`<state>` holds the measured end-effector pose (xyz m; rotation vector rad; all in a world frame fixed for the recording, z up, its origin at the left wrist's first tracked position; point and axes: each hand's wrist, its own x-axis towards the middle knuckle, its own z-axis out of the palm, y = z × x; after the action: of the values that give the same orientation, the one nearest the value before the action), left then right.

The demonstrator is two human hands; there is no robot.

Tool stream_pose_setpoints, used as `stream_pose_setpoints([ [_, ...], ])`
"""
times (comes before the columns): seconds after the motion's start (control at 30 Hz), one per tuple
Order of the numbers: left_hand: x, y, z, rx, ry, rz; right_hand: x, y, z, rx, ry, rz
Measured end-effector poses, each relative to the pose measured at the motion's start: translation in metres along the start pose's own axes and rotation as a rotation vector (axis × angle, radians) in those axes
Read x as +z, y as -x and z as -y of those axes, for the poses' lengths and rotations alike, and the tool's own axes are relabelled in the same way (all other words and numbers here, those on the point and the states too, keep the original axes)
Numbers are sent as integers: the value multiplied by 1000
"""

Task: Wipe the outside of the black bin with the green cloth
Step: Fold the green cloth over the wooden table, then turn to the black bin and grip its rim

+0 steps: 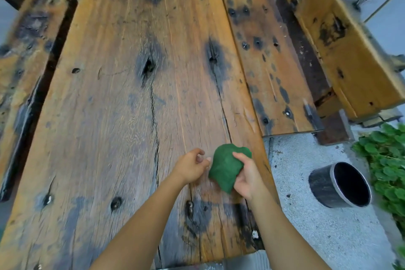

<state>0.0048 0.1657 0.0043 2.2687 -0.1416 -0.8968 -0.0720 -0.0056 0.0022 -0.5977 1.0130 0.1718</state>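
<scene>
A bunched green cloth (226, 165) is held just above the wooden table (122, 103), near its right front edge. My right hand (248, 178) grips the cloth from the right side. To the left of the cloth is my left hand (191, 165), fingers curled and apart, its fingertips close to the cloth's edge; whether they touch it is unclear. The black bin (324, 186) lies on its side on the grey ground to the right of the table, its open mouth with a pale rim facing right and toward me.
A wooden bench (341, 50) runs along the table's right side, another plank (26, 55) along the left. Green leafy plants (385, 160) grow just right of the bin. Grey gravelly ground (306, 232) lies between table and plants.
</scene>
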Motion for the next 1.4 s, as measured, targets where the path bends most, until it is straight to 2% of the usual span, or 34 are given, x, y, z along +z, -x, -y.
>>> stream_pose_setpoints([
  [0.17, 17, 6, -74, 26, 307, 109, -15, 43, 41, -153, -255, 39],
  [0.27, 41, 11, -122, 83, 370, 200, -31, 75, 67, -262, -362, 42],
  [0.43, 99, 25, -204, 338, 190, 214, -94, 128, 113, -458, -469, -4],
  [0.63, 196, 52, -295, 566, -94, 298, -218, 185, 164, -632, -496, -90],
  [0.83, 315, 79, -362, 615, -202, 378, -361, 211, 190, -633, -518, -196],
  [1.0, 392, 88, -388, 595, -258, 479, -451, 225, 199, -655, -588, -276],
  [1.2, 457, 66, -408, 626, -398, 544, -521, 214, 206, -621, -705, -323],
  [1.4, 523, -2, -416, 676, -558, 562, -584, 169, 213, -610, -813, -401],
])
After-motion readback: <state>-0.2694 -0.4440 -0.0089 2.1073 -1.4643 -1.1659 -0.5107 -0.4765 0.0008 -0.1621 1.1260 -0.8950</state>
